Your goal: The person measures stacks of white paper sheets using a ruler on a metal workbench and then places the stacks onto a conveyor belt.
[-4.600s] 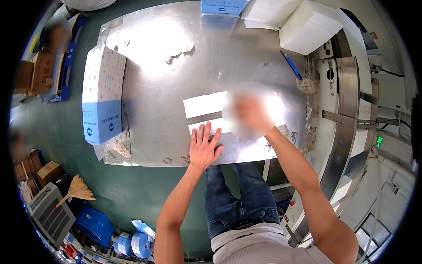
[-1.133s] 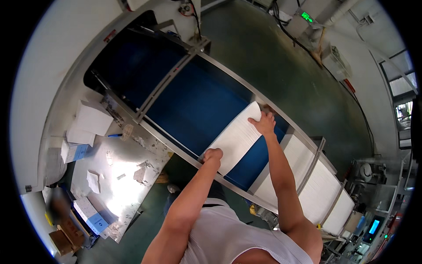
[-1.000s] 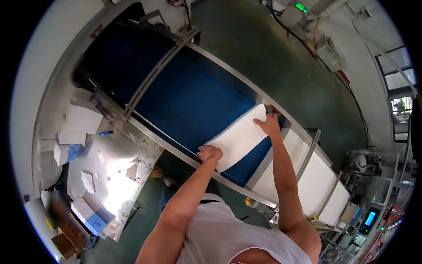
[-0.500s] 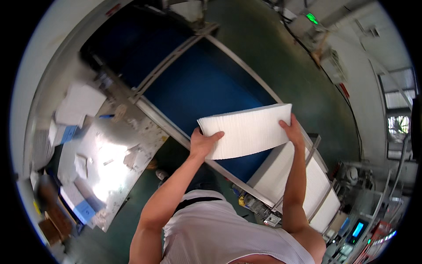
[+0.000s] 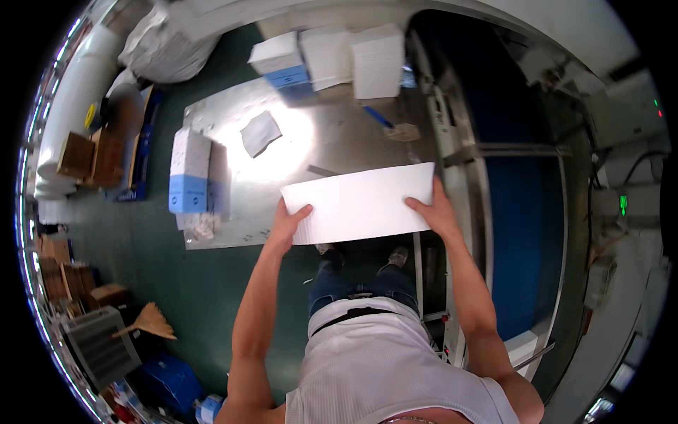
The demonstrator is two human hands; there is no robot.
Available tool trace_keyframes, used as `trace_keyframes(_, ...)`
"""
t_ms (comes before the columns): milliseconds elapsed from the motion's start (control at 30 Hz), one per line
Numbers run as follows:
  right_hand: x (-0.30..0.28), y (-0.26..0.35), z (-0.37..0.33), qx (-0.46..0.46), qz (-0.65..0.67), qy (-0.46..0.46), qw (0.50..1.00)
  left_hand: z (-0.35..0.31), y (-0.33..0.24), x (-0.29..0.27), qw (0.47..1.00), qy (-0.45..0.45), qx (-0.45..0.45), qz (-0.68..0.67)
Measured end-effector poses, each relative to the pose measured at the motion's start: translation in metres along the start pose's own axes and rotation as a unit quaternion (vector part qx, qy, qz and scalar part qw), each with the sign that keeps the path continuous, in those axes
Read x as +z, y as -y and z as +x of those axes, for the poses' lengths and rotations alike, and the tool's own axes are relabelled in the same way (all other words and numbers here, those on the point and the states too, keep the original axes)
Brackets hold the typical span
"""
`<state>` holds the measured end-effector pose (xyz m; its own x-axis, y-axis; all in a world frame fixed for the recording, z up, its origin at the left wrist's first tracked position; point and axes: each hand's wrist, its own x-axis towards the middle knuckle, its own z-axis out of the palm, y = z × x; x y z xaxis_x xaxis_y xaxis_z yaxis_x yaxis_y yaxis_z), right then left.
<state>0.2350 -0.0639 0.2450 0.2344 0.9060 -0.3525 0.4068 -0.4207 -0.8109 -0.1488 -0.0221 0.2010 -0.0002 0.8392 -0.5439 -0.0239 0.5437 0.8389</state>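
Observation:
A thick stack of white sheets [image 5: 360,205] spans the gap between my two hands, held up in front of my body. My left hand [image 5: 288,225] grips its left end, thumb on the near face and fingers hidden behind. At the other end, my right hand [image 5: 436,209] clasps the stack the same way. Beneath and beyond it lies a shiny metal table [image 5: 339,134]. A loose grey-white sheet [image 5: 260,133] rests on the table, and a blue pen-like tool [image 5: 378,116] lies farther back near a beige scrap.
White stacks [image 5: 378,62] and a blue-and-white pack [image 5: 279,62] line the table's far edge; another blue-and-white pack [image 5: 189,173] stands at its left. A blue conveyor belt [image 5: 522,240] with metal rails runs along the right. Cardboard boxes [image 5: 106,155] and a broom head [image 5: 153,321] are at left.
I have turned left, away from the conveyor, so the metal table now lies before me. The white stack has come along, still between both hands.

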Motion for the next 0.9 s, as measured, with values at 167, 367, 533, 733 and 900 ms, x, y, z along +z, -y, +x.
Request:
trace_keyframes(167, 0.187, 0.029, 0.029, -0.002, -0.014, 0.057, 0.998, 0.061, 0.030, -0.177, 0.993, -0.057, -0.004, 0.099)
trace_keyframes(367, 0.302, 0.028, 0.040, 0.043, 0.028, 0.109, 0.993, 0.109, 0.042, -0.273, 0.982, -0.058, -0.025, 0.180)
trace_keyframes(533, 0.310, -0.020, 0.061, 0.051, -0.003, 0.145, 0.988, 0.133, 0.062, -0.303, 0.974, -0.059, -0.025, 0.217)
trace_keyframes(733, 0.287, -0.007, 0.060, 0.170, 0.120, 0.183, 0.961, 0.136, 0.063, -0.353, 0.989, 0.014, -0.057, 0.133)
trace_keyframes(900, 0.290, -0.026, 0.060, 0.168, 0.112, 0.171, 0.964, 0.137, 0.061, -0.353, 0.983, 0.043, -0.059, 0.169)
